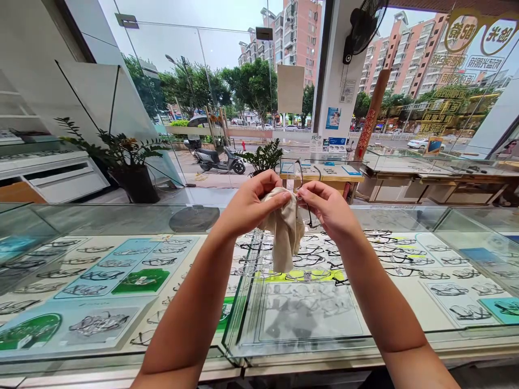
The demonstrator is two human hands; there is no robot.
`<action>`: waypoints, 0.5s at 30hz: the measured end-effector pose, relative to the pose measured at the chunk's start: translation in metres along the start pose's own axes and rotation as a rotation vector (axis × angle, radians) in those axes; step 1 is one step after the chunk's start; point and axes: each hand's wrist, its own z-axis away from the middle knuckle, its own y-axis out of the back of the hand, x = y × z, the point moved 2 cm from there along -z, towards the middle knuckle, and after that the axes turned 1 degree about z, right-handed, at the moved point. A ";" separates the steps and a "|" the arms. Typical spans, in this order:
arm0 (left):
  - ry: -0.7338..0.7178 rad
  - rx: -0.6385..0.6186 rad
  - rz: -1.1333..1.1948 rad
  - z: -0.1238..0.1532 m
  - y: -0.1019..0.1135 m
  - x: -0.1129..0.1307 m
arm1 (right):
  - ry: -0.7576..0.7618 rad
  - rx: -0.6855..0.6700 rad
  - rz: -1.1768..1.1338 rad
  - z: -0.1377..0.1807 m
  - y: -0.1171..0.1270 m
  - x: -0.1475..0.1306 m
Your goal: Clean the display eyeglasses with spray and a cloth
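Note:
Above the glass counter, my left hand (259, 201) is closed on a beige cleaning cloth (284, 237), which hangs down in folds. My right hand (326, 204) pinches a pair of dark-framed eyeglasses (310, 216) by the frame. The glasses are turned on their side, one temple sticking up and another part pointing down past my fingers. The cloth meets the glasses between my two hands and hides part of them; whether it wraps a lens I cannot tell.
Below my hands is a glass display case (251, 346) with rows of eyeglasses inside. A dark round disc (193, 219) lies on its top. Potted plants (133, 162) stand beyond, before a glass front. Further counters (421, 167) stand at the back right.

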 end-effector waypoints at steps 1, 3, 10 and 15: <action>-0.011 0.003 -0.023 0.001 0.000 0.002 | 0.025 0.009 0.014 0.000 0.000 -0.001; -0.043 0.021 -0.093 0.003 -0.001 0.006 | 0.079 0.031 0.050 0.001 -0.001 -0.002; -0.075 0.037 -0.294 0.014 -0.011 0.024 | 0.244 0.150 0.180 0.003 0.000 -0.006; -0.052 -0.233 -0.198 0.015 -0.011 0.028 | 0.310 0.164 0.165 0.005 0.002 -0.014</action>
